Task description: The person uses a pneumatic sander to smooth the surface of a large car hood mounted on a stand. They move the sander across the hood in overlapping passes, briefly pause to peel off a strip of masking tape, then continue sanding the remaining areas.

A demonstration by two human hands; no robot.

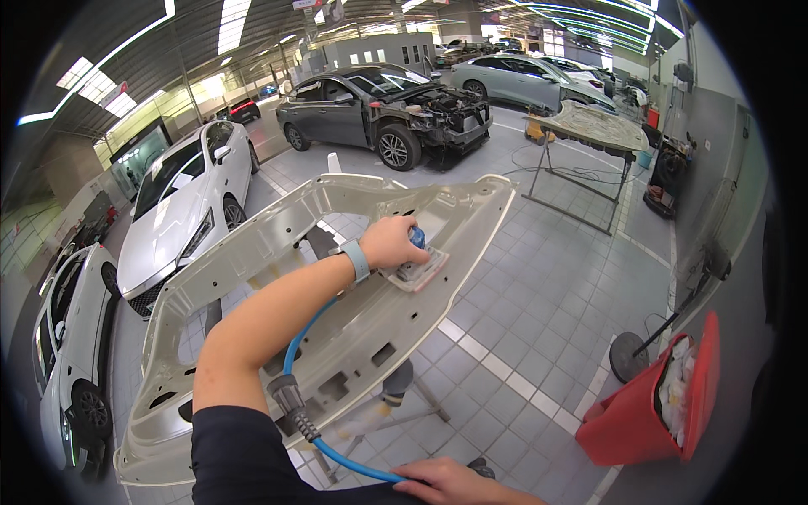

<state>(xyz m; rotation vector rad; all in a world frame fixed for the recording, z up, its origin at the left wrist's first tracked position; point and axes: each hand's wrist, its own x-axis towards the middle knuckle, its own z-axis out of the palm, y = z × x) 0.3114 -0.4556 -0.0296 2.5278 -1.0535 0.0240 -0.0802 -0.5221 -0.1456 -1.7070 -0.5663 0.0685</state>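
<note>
Here, a blue-topped sander (418, 271) is gripped by the left hand (391, 242) on a glossy, pierced beige panel (370, 337); a blue hose (358, 468) is held by the right hand (438, 480). Cars (328, 114) are parked around the tiled floor (522, 320).

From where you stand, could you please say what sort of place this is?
Probably a car body shop: one dark car lacks front panels; the left hand holds a tool to a detached panel.
</note>
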